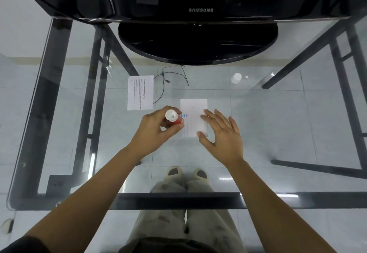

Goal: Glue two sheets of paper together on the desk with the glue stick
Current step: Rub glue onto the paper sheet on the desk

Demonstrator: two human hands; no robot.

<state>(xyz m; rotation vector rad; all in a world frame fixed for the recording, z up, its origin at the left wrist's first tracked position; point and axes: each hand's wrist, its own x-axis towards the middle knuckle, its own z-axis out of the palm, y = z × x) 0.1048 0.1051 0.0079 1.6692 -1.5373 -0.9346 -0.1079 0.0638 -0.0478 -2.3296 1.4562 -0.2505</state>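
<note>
Standing at a glass desk (278,113), a person grips a red glue stick (174,118) in the left hand (156,131), its white end pointing up. The right hand (222,133) lies spread, fingers flat on a white sheet of paper (193,111). A second printed sheet (140,92) lies apart, far-left. A black monitor (198,10) stands behind.
</note>
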